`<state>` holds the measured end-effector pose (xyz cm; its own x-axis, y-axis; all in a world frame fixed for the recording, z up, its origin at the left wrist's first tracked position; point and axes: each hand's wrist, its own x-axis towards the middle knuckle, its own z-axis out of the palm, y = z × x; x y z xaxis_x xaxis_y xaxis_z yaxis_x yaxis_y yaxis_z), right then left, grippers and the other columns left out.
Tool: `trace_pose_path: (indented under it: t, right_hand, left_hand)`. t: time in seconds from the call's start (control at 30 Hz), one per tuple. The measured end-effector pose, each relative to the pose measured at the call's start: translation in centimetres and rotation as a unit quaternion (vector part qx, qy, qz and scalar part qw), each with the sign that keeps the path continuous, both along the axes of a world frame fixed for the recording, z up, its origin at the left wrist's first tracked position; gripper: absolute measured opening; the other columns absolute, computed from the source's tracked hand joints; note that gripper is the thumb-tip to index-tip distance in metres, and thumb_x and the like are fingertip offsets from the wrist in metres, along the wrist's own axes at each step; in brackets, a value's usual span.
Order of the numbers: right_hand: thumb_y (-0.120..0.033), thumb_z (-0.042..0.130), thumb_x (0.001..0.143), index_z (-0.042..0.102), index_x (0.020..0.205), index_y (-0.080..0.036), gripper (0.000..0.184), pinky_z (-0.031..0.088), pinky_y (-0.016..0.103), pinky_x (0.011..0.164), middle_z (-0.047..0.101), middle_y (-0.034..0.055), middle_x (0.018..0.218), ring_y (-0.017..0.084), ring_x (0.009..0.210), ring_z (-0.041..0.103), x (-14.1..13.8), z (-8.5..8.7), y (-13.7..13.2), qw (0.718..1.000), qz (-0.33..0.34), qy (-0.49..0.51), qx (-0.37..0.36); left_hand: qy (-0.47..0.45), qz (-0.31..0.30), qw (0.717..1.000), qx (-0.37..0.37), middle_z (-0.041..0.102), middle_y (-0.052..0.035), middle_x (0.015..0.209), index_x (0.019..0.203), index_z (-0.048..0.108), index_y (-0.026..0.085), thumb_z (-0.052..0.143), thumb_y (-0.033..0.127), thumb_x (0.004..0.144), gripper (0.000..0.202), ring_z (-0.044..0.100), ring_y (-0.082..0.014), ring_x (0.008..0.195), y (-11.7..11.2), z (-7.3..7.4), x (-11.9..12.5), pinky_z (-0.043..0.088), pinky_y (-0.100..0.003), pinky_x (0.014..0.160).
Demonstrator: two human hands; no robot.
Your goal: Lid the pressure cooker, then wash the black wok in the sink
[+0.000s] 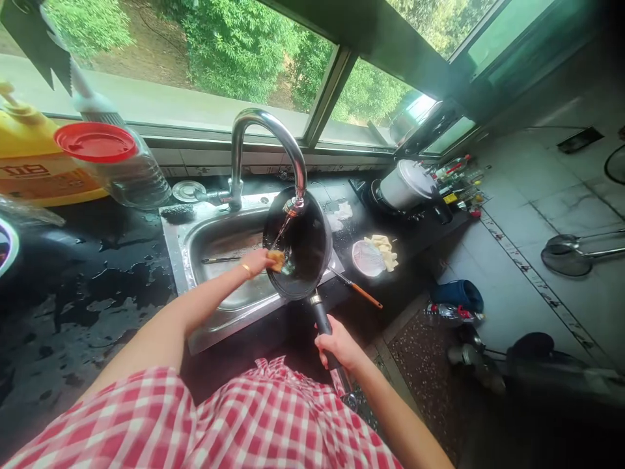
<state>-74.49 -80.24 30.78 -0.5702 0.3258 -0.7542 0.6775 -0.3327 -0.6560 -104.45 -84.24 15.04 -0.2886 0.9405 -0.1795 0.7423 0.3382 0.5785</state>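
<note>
A black frying pan (305, 251) is tilted over the steel sink (215, 234), under the curved tap (266, 140), from which water runs into it. My right hand (339, 345) grips the pan's dark handle near my body. My left hand (256, 262) presses a yellow sponge (277, 259) against the pan's inner surface at its left side.
The wet black counter (88, 286) holds a yellow jug (34, 163) and a clear red-lidded jar (120, 163) at the left. Right of the sink are a plate (368, 258), pale food pieces (385, 251), an orange-handled utensil (359, 291) and a pressure cooker (407, 184). Ladles (569, 251) hang at right.
</note>
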Motion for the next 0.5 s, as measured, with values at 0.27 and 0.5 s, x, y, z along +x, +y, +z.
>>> trace_pose_path:
  t: [0.27, 0.5]
  right_hand:
    - [-0.026, 0.051, 0.055, 0.033, 0.092, -0.021, 0.042, 0.036, 0.019, 0.030, 0.045, -0.0110, 0.045, 0.011, 0.034, 0.044, 0.2, 0.3, -0.3, 1.000, 0.005, 0.003, 0.026]
    - [-0.026, 0.051, 0.053, 0.032, 0.091, -0.021, 0.043, 0.036, 0.019, 0.030, 0.044, -0.0111, 0.043, 0.012, 0.034, 0.045, 0.3, 0.5, -0.7, 0.999, -0.012, 0.007, 0.037]
  left_hand:
    - [0.111, 0.091, 0.990, -0.004, 0.051, -0.0110, 0.107, 0.122, 0.061, 0.023, 0.036, 0.014, 0.092, 0.040, 0.040, -0.0273, 0.108, 1.4, 1.5, -7.3, 0.032, -0.037, 0.085]
    - [0.040, 0.024, 0.997, -0.066, 0.059, -0.0083, 0.085, 0.093, 0.072, 0.019, 0.058, 0.025, 0.080, 0.020, 0.053, -0.0201, 0.082, -2.2, -2.7, 1.4, 0.039, -0.029, 0.074]
